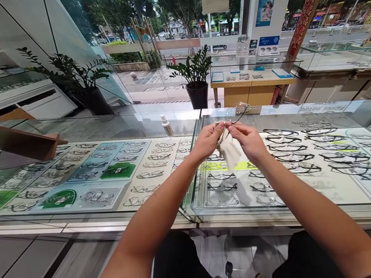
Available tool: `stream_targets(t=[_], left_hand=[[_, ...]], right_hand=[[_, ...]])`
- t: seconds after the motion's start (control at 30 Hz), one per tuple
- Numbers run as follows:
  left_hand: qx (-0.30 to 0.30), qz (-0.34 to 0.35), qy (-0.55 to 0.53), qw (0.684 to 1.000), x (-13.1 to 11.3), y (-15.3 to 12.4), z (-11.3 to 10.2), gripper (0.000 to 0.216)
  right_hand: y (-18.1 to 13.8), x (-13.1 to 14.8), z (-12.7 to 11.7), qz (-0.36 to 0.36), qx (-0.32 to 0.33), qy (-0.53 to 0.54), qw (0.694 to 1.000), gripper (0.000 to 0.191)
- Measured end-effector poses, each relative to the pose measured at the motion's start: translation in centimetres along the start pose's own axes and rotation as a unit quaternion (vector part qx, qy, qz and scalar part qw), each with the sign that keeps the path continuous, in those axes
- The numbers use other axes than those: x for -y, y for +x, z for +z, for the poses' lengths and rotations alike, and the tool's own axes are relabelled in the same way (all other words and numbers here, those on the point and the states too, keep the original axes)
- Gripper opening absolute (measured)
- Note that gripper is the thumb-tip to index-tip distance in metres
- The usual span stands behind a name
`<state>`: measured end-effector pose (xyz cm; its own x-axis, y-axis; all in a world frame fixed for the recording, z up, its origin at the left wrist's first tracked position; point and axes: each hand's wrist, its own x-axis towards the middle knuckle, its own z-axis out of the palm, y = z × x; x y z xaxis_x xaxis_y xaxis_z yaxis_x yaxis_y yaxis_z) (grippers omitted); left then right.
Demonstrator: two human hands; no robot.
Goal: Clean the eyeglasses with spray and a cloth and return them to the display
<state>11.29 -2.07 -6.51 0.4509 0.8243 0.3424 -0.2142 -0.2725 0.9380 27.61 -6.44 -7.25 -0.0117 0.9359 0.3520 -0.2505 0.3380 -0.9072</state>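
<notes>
Both my hands are raised together over a glass display counter. My left hand is closed in a pinch on a cream cleaning cloth that hangs down between the hands. My right hand is closed on a pair of thin dark-framed glasses, whose temple arm sticks up and to the right. The cloth is wrapped over part of the glasses, so the lenses are mostly hidden.
Rows of eyeglass frames lie under the counter glass. A small white bottle stands on the counter left of my hands. Two potted plants and a wooden desk stand beyond, before glass shop windows. My knees are below.
</notes>
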Motion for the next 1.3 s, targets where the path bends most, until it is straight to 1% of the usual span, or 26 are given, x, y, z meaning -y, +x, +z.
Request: stream_targets(t=[0.13,0.2,0.23,0.3,0.4,0.47,0.57,0.63,0.7,0.8,0.87,0.93,0.97,1.0,1.03,1.1,1.17,1.2,1.23,1.3], left_hand=[[0.003,-0.014,0.043,0.999,-0.4,0.3,-1.0,0.072],[-0.023,-0.013,0.056,0.998,-0.8,0.5,-2.0,0.071],[-0.05,-0.01,0.057,0.997,-1.0,0.6,-2.6,0.07],[-0.125,0.001,0.062,0.99,-1.5,0.8,-3.9,0.065],[-0.231,0.003,0.119,0.966,-2.1,1.0,-5.8,0.056],[-0.275,-0.006,0.184,0.944,-2.3,0.9,-6.8,0.054],[-0.317,-0.003,0.294,0.902,-2.3,0.6,-7.8,0.053],[-0.318,-0.007,0.376,0.87,-2.1,0.5,-8.3,0.052],[-0.297,-0.032,0.457,0.837,-1.8,0.6,-8.6,0.05],[-0.238,-0.091,0.56,0.788,-1.2,0.8,-9.1,0.046],[-0.192,-0.136,0.609,0.758,-0.8,0.9,-9.3,0.044],[-0.153,-0.166,0.631,0.743,-0.5,1.0,-9.4,0.042],[-0.143,-0.163,0.635,0.742,-0.5,0.9,-9.4,0.042],[-0.144,-0.14,0.636,0.745,-0.4,0.9,-9.4,0.044],[-0.153,-0.096,0.634,0.752,-0.4,0.9,-9.2,0.047],[-0.182,0.045,0.622,0.76,-0.6,0.8,-8.5,0.056],[-0.196,0.2,0.599,0.75,-0.8,0.7,-7.2,0.067],[-0.192,0.263,0.587,0.741,-0.9,0.6,-6.4,0.075],[-0.183,0.313,0.576,0.732,-0.9,0.5,-5.6,0.084],[-0.16,0.376,0.564,0.717,-1.0,0.2,-4.0,0.1]], right_hand=[[0.1,0.2,-0.5,0.002,-0.028,0.016,0.999,0.04],[0.3,0.5,-1.2,0.001,-0.052,0.027,0.998,0.041],[0.4,0.7,-1.6,-0.004,-0.063,0.029,0.998,0.041],[0.7,1.1,-2.5,-0.019,-0.08,0.025,0.996,0.039],[1.1,1.6,-3.4,-0.024,-0.1,0.023,0.994,0.038],[1.1,1.8,-3.6,-0.018,-0.102,0.028,0.994,0.037],[1.1,1.8,-3.5,-0.016,-0.086,0.04,0.995,0.031],[1.1,1.7,-3.4,-0.015,-0.079,0.047,0.996,0.03],[1.0,1.8,-3.4,-0.016,-0.078,0.05,0.996,0.029],[1.1,2.0,-3.5,-0.023,-0.068,0.044,0.996,0.027],[1.1,2.2,-3.6,-0.035,-0.058,0.021,0.997,0.026],[1.1,2.4,-3.7,-0.051,-0.05,-0.014,0.997,0.025],[1.1,2.5,-3.7,-0.061,-0.047,-0.035,0.996,0.025],[1.0,2.6,-3.7,-0.071,-0.046,-0.058,0.995,0.024],[0.9,2.7,-3.7,-0.083,-0.044,-0.082,0.992,0.024],[0.8,3.1,-3.7,-0.108,-0.038,-0.13,0.985,0.024],[0.5,3.5,-3.6,-0.129,-0.026,-0.172,0.976,0.023],[0.3,3.8,-3.5,-0.135,-0.018,-0.194,0.972,0.023],[0.1,4.1,-3.4,-0.139,-0.011,-0.218,0.966,0.023],[-0.3,4.7,-3.1,-0.14,0.004,-0.273,0.952,0.024]])
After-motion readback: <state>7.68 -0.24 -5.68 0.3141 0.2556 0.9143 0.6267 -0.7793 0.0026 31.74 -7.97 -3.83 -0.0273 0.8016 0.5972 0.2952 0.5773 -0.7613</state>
